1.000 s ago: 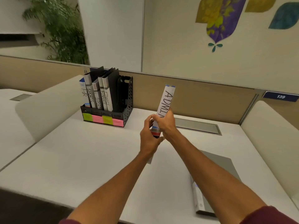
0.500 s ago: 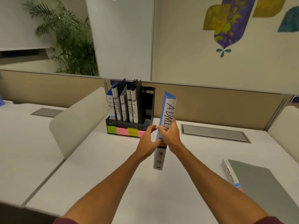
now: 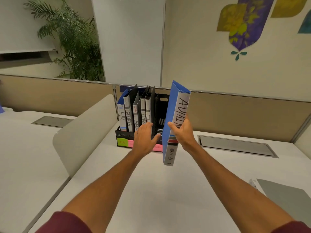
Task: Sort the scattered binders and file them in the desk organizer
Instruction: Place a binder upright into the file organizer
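Organizer [image 3: 125, 134] holds five binders [image 3: 127, 113] (rightmost slot empty)

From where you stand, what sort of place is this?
Most likely an open-plan office: white desks split by low partition panels, a desk organizer of labelled binders, and a potted palm behind.

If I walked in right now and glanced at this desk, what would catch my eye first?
Probably the blue ADMIN binder, held upright in the right hand just right of the black desk organizer. Next, the left hand reaching open toward the organizer's front, where HR, SPORTS and finance binders already stand. A grey binder lies flat at the desk's right edge.
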